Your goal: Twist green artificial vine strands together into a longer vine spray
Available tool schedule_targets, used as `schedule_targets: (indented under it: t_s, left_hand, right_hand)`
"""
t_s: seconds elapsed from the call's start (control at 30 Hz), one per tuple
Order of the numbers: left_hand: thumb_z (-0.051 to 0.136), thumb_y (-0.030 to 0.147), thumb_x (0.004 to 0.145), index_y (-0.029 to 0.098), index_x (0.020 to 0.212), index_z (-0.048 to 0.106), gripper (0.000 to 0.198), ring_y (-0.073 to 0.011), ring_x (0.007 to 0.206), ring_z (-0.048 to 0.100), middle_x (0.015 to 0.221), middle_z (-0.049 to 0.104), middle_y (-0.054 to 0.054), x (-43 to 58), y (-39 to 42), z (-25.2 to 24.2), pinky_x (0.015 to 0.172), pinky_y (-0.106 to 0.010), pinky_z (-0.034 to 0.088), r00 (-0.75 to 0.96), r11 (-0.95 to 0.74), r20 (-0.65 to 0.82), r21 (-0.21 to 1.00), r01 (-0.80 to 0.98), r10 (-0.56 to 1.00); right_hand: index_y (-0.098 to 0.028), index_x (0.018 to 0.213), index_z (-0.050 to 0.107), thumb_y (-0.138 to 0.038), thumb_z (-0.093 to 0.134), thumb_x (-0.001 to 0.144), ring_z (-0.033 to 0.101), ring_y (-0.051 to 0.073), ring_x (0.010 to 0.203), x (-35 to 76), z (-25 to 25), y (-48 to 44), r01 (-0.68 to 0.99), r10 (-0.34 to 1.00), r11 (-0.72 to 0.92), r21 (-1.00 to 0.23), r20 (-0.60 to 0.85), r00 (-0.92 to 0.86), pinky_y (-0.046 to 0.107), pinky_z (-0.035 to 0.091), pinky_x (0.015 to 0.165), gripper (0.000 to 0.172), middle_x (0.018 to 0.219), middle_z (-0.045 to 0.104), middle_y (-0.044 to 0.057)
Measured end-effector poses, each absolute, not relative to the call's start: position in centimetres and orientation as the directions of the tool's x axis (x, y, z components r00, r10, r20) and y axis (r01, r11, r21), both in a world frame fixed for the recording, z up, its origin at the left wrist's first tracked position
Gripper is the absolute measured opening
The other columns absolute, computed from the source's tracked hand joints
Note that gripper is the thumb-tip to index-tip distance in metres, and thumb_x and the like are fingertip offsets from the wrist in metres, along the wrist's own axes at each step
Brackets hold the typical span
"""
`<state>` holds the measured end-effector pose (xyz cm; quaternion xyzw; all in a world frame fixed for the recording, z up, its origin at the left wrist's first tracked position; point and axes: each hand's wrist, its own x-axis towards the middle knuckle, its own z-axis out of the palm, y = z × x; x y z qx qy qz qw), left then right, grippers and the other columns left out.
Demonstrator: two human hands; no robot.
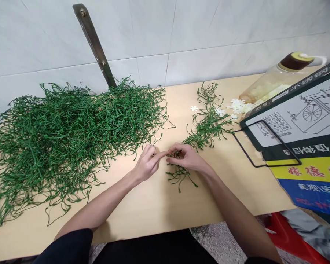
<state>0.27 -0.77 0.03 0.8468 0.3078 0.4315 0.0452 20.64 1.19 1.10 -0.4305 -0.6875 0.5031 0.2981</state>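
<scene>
Over the middle of the table, my right hand (188,157) curls around a small bunch of thin green artificial stems (179,175), whose loose ends hang out below the palm. My left hand (148,161) is closed, with its thumb and forefinger stretched to meet the right fingertips. Whatever the left fingers pinch there is too small to make out. Left of my hands spreads a large tangled heap of the same green stems (71,132). A smaller row of green stems (209,124) lies just beyond my right hand.
White petal pieces (240,106) lie by a clear bottle (275,79) on its side. A printed box (313,146) with a black wire frame (280,165) borders the right. A metal bracket (95,47) leans at the tiled wall (203,29). Something red (288,234) stands below the table (143,209).
</scene>
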Motion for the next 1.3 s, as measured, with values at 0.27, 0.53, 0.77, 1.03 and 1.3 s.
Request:
schedule_targets:
  t_s: [0.27, 0.53, 0.77, 1.03, 1.3]
  left_hand:
    - [0.052, 0.002, 0.090, 0.024, 0.127, 0.053, 0.043, -0.0168, 0.076, 0.041, 0.074, 0.040, 0.000, 0.4, -0.5, -0.1, 0.066, -0.029, 0.039, 0.408, -0.779, 0.696, 0.361, 0.513, 0.591]
    - [0.048, 0.011, 0.096, 0.024, 0.123, 0.057, 0.031, -0.0179, 0.076, 0.042, 0.073, 0.044, -0.001, 0.4, -0.5, -0.1, 0.065, -0.030, 0.036, 0.355, -0.690, 0.669, 0.333, 0.643, 0.653]
    - [0.051, 0.016, 0.095, 0.021, 0.101, 0.067, 0.018, -0.0194, 0.078, 0.043, 0.071, 0.047, -0.003, 0.6, -0.5, -0.2, 0.065, -0.032, 0.030, 0.396, -0.624, 0.579, 0.265, 0.735, 0.713]
    - [0.054, 0.016, 0.095, 0.018, 0.097, 0.066, 0.013, -0.0181, 0.076, 0.045, 0.073, 0.050, -0.002, 0.6, -0.5, -0.3, 0.066, -0.032, 0.032, 0.432, -0.630, 0.536, 0.265, 0.730, 0.726]
    - [0.052, 0.012, 0.094, 0.018, 0.096, 0.063, 0.013, -0.0176, 0.075, 0.047, 0.075, 0.053, -0.002, 0.8, -0.4, -0.4, 0.067, -0.032, 0.031, 0.463, -0.657, 0.545, 0.232, 0.717, 0.698]
  right_hand:
    - [-0.018, 0.088, 0.075, -0.033, 0.067, 0.080, 0.060, 0.017, 0.075, 20.4, 1.3, 1.4, 0.241, 0.884, 0.103, -0.965, -0.022, -0.467, 0.031, 0.046, 0.065, 0.019, 0.089, 0.071, 0.007]
    - [-0.016, 0.088, 0.071, -0.039, 0.059, 0.086, 0.049, 0.013, 0.060, 20.5, 2.0, 1.2, 0.368, 0.890, 0.149, -0.918, -0.038, -0.455, 0.027, 0.038, 0.054, 0.026, 0.074, 0.064, 0.003]
    - [-0.019, 0.074, 0.067, -0.024, 0.058, 0.084, 0.048, 0.015, 0.059, 21.0, 0.9, 1.6, 0.487, 0.861, 0.455, -0.746, 0.229, -0.454, 0.033, 0.039, 0.070, 0.014, 0.059, 0.054, 0.000]
    - [-0.021, 0.054, 0.051, -0.028, 0.056, 0.085, 0.042, 0.014, 0.053, 20.7, -0.1, 1.9, 0.530, 0.860, 0.501, -0.684, 0.321, -0.398, 0.032, 0.036, 0.064, 0.032, 0.051, 0.044, -0.001]
    - [-0.021, 0.047, 0.043, -0.025, 0.056, 0.079, 0.037, 0.012, 0.047, 20.1, -0.1, 1.9, 0.601, 0.892, 0.452, -0.660, 0.315, -0.324, 0.030, 0.034, 0.056, 0.035, 0.046, 0.041, -0.002]
